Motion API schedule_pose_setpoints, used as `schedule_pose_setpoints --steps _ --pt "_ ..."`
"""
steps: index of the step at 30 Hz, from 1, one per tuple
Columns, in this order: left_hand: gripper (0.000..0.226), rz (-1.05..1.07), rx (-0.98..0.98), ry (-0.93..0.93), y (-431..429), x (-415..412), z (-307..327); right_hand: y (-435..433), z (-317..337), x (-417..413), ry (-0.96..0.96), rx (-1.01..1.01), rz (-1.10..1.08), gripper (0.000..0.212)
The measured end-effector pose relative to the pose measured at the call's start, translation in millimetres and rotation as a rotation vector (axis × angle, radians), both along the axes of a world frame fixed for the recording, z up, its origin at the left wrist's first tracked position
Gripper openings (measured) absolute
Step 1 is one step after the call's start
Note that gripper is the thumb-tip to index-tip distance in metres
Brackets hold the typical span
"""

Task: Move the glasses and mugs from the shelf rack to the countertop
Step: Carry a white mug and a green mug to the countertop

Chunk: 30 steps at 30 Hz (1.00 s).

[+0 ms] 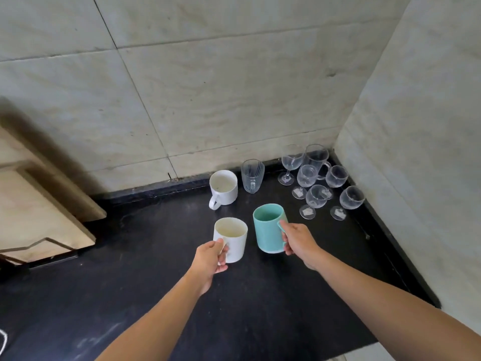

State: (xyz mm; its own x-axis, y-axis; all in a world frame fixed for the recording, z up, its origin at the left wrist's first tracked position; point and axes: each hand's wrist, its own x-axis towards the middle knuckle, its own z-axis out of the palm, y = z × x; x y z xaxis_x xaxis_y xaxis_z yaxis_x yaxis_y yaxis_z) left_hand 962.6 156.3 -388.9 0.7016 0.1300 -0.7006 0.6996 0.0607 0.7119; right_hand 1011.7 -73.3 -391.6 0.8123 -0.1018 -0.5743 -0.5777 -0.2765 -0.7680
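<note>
A dark table (156, 295) fills a tiled corner. A white mug (231, 239) is clamped by the left hand (209, 259), a teal mug (269, 227) by the right hand (299, 242), handles gripped for upright setting beside the glasses (316, 178).

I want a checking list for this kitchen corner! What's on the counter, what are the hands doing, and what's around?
Surface: black countertop, dusty marks.
Job's things: white mug and ribbed glass by the wall; stemmed glasses clustered in the corner.
Clutter: nothing seen.
Hands: left hand grips cream mug by its handle; right hand grips teal mug likewise.
Cables: white loop at left edge, unclear.
Surroundings: tiled walls; wooden panel left.
</note>
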Motion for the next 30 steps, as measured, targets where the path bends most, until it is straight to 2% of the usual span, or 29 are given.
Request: schedule_pose_setpoints --steps 11,17,20,24,28,30 --pt "0.034 -0.116 -0.017 -0.002 22 69 -32 20 -32 62 0.005 0.006 -0.06 0.032" --pt "0.03 -0.079 0.151 -0.03 13 82 -41 13 -50 61 0.041 -0.007 -0.065 0.023" --pt "0.028 -0.111 0.262 -0.025 11 83 -39 8 -52 58 0.034 -0.056 0.012 0.021" --pt "0.017 -0.166 0.383 -0.021 11 71 -30 -1 -44 52 -0.064 -0.299 0.236 0.023" --pt "0.025 -0.076 0.427 -0.01 13 43 -10 -8 -21 43 -0.233 -0.609 0.47 0.037" --pt "0.022 0.004 0.454 -0.01 12 18 4 -8 -7 38 -0.369 -0.676 0.563 0.04"
